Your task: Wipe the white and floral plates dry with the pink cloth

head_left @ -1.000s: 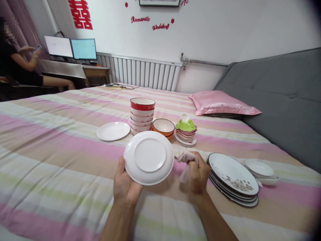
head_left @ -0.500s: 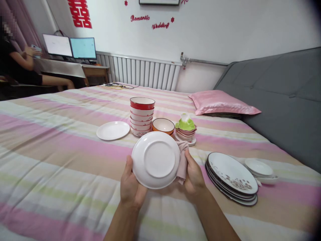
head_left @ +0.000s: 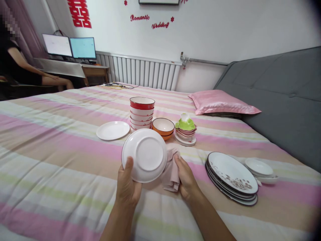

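Note:
My left hand (head_left: 127, 184) grips a white plate (head_left: 149, 154) by its lower left rim, thumb on the underside, which faces me. The plate is held up tilted over the bed. In my right hand (head_left: 185, 175) a pinkish cloth (head_left: 172, 170) is bunched, hanging beside the plate's right edge; whether it touches the plate I cannot tell. Behind the plate stand a tall stack of red and white bowls (head_left: 141, 113) and two orange bowls (head_left: 163, 127). Right of these, a green leaf-shaped dish (head_left: 186, 124) tops a stack of small dishes.
An oval white plate (head_left: 113, 130) lies at left on the striped bed (head_left: 62, 160). To the right are a stack of dark-rimmed plates (head_left: 232, 172) and small white dishes (head_left: 259, 167). A pink pillow (head_left: 223, 102) rests by the headboard. At far left a person (head_left: 22, 67) sits near two monitors.
The plate has shifted left in my left hand. My right hand with the cloth has come away from the plate's rim. The seated person's arm has lowered to the lap.

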### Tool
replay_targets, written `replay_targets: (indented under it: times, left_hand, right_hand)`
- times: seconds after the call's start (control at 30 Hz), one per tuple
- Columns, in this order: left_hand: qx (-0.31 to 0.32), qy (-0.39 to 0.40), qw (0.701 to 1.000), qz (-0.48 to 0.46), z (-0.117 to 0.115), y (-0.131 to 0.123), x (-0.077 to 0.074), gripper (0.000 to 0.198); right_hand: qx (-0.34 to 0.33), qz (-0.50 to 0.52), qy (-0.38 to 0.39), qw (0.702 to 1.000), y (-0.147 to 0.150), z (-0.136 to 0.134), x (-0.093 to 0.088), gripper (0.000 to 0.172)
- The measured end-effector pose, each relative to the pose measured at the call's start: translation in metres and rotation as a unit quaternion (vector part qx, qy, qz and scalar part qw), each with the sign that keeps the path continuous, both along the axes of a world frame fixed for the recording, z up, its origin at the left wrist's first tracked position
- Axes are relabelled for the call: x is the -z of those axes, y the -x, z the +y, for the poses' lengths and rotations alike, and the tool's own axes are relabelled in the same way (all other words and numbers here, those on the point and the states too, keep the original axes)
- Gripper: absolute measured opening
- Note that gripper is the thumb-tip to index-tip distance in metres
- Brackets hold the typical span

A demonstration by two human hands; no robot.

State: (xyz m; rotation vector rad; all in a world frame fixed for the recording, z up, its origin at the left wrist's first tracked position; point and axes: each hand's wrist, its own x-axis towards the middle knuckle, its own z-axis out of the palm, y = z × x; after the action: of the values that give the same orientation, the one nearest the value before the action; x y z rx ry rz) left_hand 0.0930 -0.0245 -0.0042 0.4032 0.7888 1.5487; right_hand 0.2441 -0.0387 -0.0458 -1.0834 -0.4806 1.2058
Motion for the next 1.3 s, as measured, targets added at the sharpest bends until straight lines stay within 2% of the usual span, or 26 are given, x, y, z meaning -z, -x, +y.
replay_targets:
  times: [0.07,0.13,0.23,0.33,0.43,0.53,0.6,0.67,0.77,0.87,0.93,1.0,1.03,1.07,1.13,1.17,1.23,1.3]
  left_hand:
    - [0.000,-0.024,0.995,0.092,-0.002,0.001,0.005,0.051]
    - [0.011,-0.067,0.975,0.210,-0.005,0.002,0.009,0.041]
    - [0.043,-0.166,0.902,0.397,-0.008,0.003,0.012,0.028]
    - [0.094,-0.331,0.783,0.518,-0.009,-0.001,0.016,0.028]
    - [0.148,-0.464,0.623,0.612,-0.011,-0.011,0.025,0.044]
    - [0.223,-0.464,0.491,0.703,-0.015,-0.024,0.036,0.048]
    - [0.272,-0.439,0.437,0.736,-0.020,-0.030,0.039,0.044]
    - [0.303,-0.422,0.429,0.739,-0.024,-0.032,0.037,0.041]
    - [0.346,-0.416,0.464,0.701,-0.027,-0.028,0.028,0.045]
    - [0.377,-0.404,0.516,0.655,-0.025,-0.021,0.019,0.061]
    - [0.333,-0.365,0.572,0.654,-0.020,-0.016,0.014,0.057]
    - [0.223,-0.254,0.626,0.703,-0.014,-0.010,0.012,0.040]
    - [0.174,-0.178,0.631,0.735,-0.010,-0.007,0.012,0.036]
    - [0.144,-0.098,0.619,0.766,-0.007,-0.004,0.013,0.036]
    - [0.166,0.000,0.574,0.802,-0.001,0.001,0.015,0.039]
    - [0.187,0.013,0.554,0.812,0.000,0.002,0.017,0.038]
    - [0.226,0.005,0.539,0.812,0.001,0.003,0.020,0.032]
    - [0.252,-0.007,0.559,0.790,0.001,0.002,0.022,0.026]
  right_hand:
    - [0.058,-0.004,0.000,0.998,-0.004,0.002,-0.001,0.038]
    - [0.116,0.009,-0.007,0.993,-0.009,0.004,-0.005,0.036]
    - [0.185,0.028,-0.020,0.982,-0.018,0.006,-0.012,0.033]
    - [0.231,0.016,-0.038,0.972,-0.031,0.007,-0.015,0.033]
    - [0.310,-0.061,-0.085,0.945,-0.045,0.008,-0.017,0.032]
    - [0.391,-0.189,-0.126,0.892,-0.056,0.006,-0.018,0.030]
    - [0.403,-0.284,-0.127,0.861,-0.060,0.004,-0.018,0.030]
    - [0.364,-0.368,-0.101,0.849,-0.061,0.003,-0.017,0.030]
    - [0.251,-0.495,-0.050,0.830,-0.059,0.003,-0.011,0.032]
    - [0.153,-0.607,-0.030,0.779,-0.051,0.004,-0.003,0.036]
    - [0.084,-0.646,-0.030,0.758,-0.042,0.004,0.001,0.041]
    - [0.001,-0.677,-0.026,0.735,-0.030,0.003,0.004,0.044]
    - [-0.044,-0.694,-0.022,0.718,-0.023,0.002,0.005,0.045]
    - [-0.086,-0.710,-0.017,0.699,-0.018,0.001,0.006,0.046]
    - [-0.147,-0.733,-0.001,0.664,-0.009,-0.001,0.009,0.048]
    - [-0.167,-0.741,0.008,0.650,-0.007,-0.001,0.010,0.049]
    - [-0.188,-0.748,0.026,0.636,-0.005,0.000,0.013,0.051]
    - [-0.206,-0.747,0.030,0.632,-0.007,0.001,0.014,0.051]
